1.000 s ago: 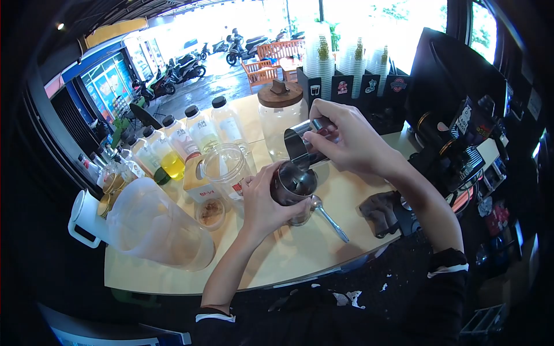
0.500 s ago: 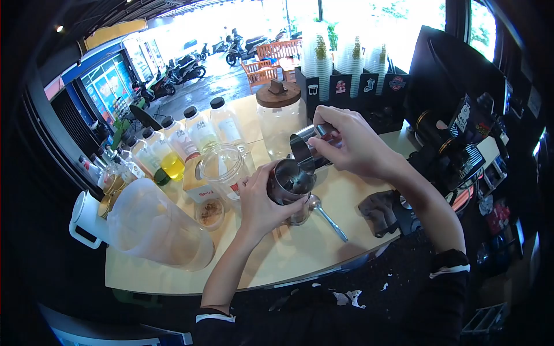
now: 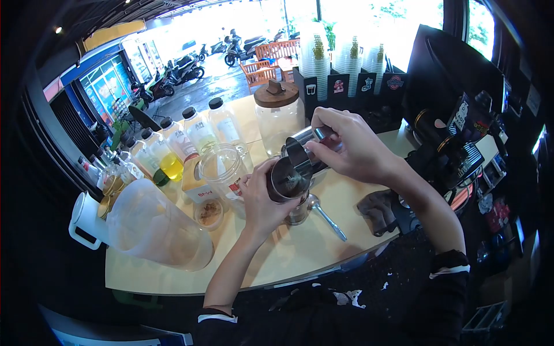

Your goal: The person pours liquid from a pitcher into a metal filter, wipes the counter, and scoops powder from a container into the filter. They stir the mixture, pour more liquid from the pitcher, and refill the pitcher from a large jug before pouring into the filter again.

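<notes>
My left hand (image 3: pixel 262 199) is wrapped round a metal cup (image 3: pixel 287 185), its mouth tilted toward me and to the right. By its handle, my right hand (image 3: pixel 355 144) grips a steel pitcher (image 3: pixel 299 154), tipped so that its rim overlaps the cup's mouth. Any liquid passing between them is hard to make out. A glass (image 3: pixel 297 215) shows partly beneath the cup. Just right of it lies a metal spoon (image 3: pixel 329 221). To the left of my left hand stand an open clear jar (image 3: pixel 216 167) and a small dish of brown powder (image 3: pixel 209 214).
A large frosted pitcher (image 3: pixel 158 225) stands at the counter's left. Several black-capped bottles (image 3: pixel 199 130) line the back, beside a wooden-lidded jar (image 3: pixel 279 118). Stacked plastic cups (image 3: pixel 316 63) fill a black holder. A dark cloth (image 3: pixel 378 212) lies at the right edge.
The metal cup has tilted further, and the steel pitcher has tipped lower, its rim now closer over the cup's mouth. My left hand has shifted slightly with the cup.
</notes>
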{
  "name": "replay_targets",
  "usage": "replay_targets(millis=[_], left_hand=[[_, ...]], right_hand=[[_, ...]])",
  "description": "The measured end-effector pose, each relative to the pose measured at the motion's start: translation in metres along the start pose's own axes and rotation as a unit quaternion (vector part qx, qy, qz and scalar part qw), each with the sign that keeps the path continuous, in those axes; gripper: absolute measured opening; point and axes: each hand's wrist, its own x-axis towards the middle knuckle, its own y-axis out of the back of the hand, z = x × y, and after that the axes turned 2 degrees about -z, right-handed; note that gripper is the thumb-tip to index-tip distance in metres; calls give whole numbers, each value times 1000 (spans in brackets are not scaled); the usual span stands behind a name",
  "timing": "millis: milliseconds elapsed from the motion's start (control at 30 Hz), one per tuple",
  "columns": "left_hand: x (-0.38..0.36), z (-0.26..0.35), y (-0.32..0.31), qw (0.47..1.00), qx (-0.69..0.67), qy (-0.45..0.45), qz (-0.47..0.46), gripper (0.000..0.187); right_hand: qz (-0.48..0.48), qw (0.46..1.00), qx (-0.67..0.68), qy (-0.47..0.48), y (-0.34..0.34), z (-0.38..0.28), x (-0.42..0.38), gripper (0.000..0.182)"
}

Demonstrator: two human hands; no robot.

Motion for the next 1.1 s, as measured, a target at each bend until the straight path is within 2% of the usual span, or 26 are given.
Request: replay_targets(millis=[433, 633, 1100], left_hand=[[-3, -1, -1, 998, 39, -43, 35, 85], [-1, 1, 5, 997, 35, -47, 41, 81], [-1, -1, 7, 994, 80, -59, 38, 80]], right_hand=[[7, 996, -23, 89, -12, -12, 0, 23], [-39, 999, 21, 2, -9, -18, -4, 20], [-22, 998, -63, 8, -5, -8, -8, 20]])
